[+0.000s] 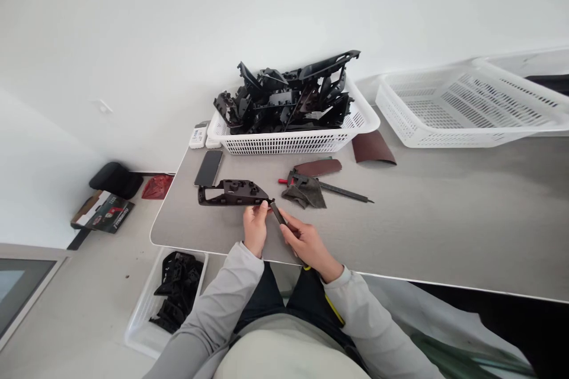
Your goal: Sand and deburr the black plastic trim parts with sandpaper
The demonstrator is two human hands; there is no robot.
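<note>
My left hand [255, 230] is closed on the right end of a black plastic trim piece [237, 192], pinching it between thumb and fingers. The piece has a large rectangular opening at its left end and small clips along its body. My right hand [307, 241] grips a flat, dark, strip-shaped tool [278, 213]. The tool's upper tip meets or lies very near the trim piece's right end; exact contact is too small to tell. Beyond my hands lie a dark grey cloth [306, 194], a black caliper-like tool [344, 190] and a brown sandpaper strip [317, 167].
A white basket [284, 143] heaped with black plastic parts stands at the back. White baskets [453, 137] are on the right, near a curved brown sheet [373, 149]. A phone [208, 168] lies left. Below the table's left edge sits another bin [141, 308] of black parts.
</note>
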